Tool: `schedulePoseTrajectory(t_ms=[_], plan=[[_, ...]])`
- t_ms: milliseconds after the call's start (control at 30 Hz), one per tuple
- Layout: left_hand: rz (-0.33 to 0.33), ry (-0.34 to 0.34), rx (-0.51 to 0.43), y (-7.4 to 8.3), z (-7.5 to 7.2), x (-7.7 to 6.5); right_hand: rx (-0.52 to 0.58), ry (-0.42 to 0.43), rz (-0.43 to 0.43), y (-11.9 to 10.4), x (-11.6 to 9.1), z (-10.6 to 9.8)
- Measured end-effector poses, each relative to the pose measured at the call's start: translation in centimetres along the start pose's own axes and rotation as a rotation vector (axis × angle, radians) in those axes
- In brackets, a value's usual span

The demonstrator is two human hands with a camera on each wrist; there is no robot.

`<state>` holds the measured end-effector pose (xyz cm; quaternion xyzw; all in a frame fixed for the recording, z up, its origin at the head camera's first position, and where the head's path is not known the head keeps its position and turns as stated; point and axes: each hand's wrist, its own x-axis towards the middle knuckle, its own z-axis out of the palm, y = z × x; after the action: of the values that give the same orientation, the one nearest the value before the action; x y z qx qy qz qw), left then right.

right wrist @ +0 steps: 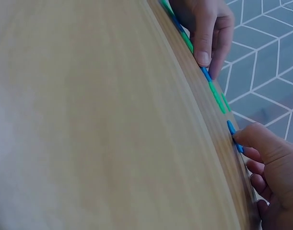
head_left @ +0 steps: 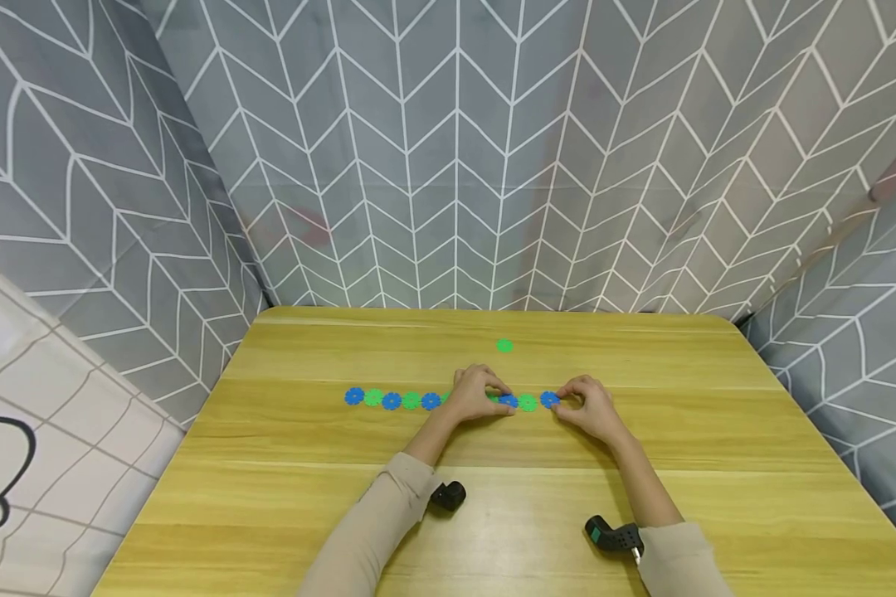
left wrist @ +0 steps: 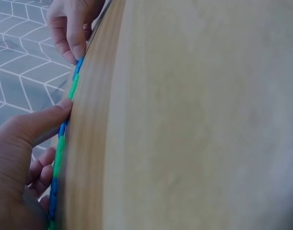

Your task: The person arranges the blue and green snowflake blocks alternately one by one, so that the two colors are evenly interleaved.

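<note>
A row of flat, notched flower-shaped discs, blue and green by turns, runs across the table; a blue disc [head_left: 354,395] is at its left end. My left hand [head_left: 478,393] lies over the row and hides part of it, its thumb and fingers pinching a blue disc [head_left: 508,400] near the right end. Just right of that disc is a green disc [head_left: 528,403]. My right hand [head_left: 591,408] pinches another blue disc [right wrist: 235,136] between thumb and fingertips, a small gap away from the green one.
A lone green disc [head_left: 504,345] lies farther back on the wooden table [head_left: 306,489]. Patterned curtains [head_left: 433,149] hang behind the table and along its sides. Black wrist cameras sit by both forearms, the right one [head_left: 612,535] low over the table.
</note>
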<state>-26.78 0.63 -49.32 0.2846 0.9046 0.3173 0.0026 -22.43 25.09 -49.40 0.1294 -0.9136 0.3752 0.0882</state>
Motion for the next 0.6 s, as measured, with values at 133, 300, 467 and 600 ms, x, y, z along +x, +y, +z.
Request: schedulePoseTrajectory(t_ms=[133,300,467,600], plan=[[0.002,0.0,-0.006,-0.03,0.02,0.0,0.003,-0.002,-0.004,-0.01,0.04,0.01],[-0.001,-0.006,-0.013,0.04,-0.04,-0.04,0.013,-0.011,0.002,-0.17,-0.02,0.04],[-0.013,-0.013,-0.022,0.08,-0.08,0.0,0.011,0.003,-0.005,-0.09,-0.1,0.17],[-0.015,-0.015,-0.014,0.13,-0.11,0.03,0.008,0.013,-0.014,-0.07,-0.16,0.26]])
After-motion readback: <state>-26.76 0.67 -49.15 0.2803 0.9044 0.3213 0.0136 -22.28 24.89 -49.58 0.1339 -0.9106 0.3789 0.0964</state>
